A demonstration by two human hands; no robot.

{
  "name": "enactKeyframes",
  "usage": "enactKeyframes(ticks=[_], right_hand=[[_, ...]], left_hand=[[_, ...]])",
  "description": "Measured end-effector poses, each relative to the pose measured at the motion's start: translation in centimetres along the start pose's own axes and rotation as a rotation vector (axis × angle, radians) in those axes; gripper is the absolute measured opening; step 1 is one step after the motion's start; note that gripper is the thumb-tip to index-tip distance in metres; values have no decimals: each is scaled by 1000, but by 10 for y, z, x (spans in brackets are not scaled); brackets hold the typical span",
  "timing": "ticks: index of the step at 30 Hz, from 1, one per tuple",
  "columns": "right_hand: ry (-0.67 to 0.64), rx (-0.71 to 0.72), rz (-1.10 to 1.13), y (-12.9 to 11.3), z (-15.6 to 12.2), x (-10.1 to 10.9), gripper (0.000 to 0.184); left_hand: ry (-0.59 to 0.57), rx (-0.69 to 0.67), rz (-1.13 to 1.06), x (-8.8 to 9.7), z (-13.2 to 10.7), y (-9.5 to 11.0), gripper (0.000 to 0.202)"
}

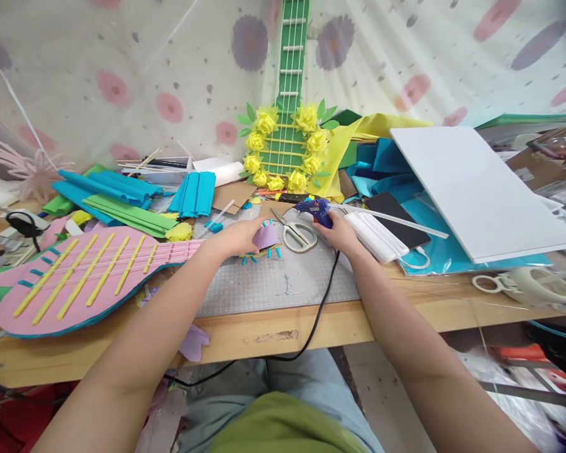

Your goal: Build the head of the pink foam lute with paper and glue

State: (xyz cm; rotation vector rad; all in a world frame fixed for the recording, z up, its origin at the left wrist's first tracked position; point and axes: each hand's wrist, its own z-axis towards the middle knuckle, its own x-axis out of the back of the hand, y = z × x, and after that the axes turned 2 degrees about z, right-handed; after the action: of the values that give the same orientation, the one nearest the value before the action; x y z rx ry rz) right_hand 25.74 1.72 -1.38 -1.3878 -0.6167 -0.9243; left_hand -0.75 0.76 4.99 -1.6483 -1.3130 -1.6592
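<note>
My left hand (238, 237) is closed round a small pale purple paper piece (265, 236) at the head end of a pink paper guitar (75, 277) with yellow strips. My right hand (342, 231) grips a blue glue gun (315, 211), whose black cord (321, 302) runs off the table's front edge. White-handled scissors (296, 233) lie between my hands on a grey cutting mat (283, 280).
A green paper guitar with yellow flowers (287, 145) stands at the back. Blue and green folded paper (122, 198) lies at the left, a white board (476, 189) on teal paper at the right, a tape dispenser (528, 286) near the right front edge.
</note>
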Motion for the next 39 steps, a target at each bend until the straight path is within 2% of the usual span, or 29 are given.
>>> enactKeyframes(ticks=[7, 10, 13, 15, 17, 19, 21, 24, 26, 32, 39], right_hand=[[20, -25, 25, -6, 2, -3, 45], [34, -66, 55, -7, 6, -7, 46], [67, -92, 163, -6, 10, -8, 44], [93, -82, 355, -8, 10, -4, 45], [86, -26, 604, -16, 7, 4, 46], [10, 67, 797, -30, 1, 14, 44], [-125, 145, 873, -47, -7, 21, 41], [-377, 216, 868, -70, -18, 22, 42], [-446, 216, 850, -80, -24, 15, 44], [-482, 210, 814, -82, -34, -5, 46], [-498, 229, 788, -80, -38, -8, 47]], left_hand=[[24, -26, -62, -2, 1, -3, 82], [63, -39, -185, -1, 0, -11, 83], [199, -42, -528, 3, -3, -21, 82], [321, -60, -850, 3, -7, -26, 80], [394, -100, -1157, 0, -12, -28, 70], [411, -149, -1384, -5, -17, -28, 59], [416, -196, -1510, -10, -22, -28, 53], [468, -266, -1557, -13, -27, -30, 51], [496, -293, -1554, -14, -29, -33, 53], [519, -254, -1501, -16, -29, -42, 56], [521, -231, -1477, -18, -27, -40, 56]])
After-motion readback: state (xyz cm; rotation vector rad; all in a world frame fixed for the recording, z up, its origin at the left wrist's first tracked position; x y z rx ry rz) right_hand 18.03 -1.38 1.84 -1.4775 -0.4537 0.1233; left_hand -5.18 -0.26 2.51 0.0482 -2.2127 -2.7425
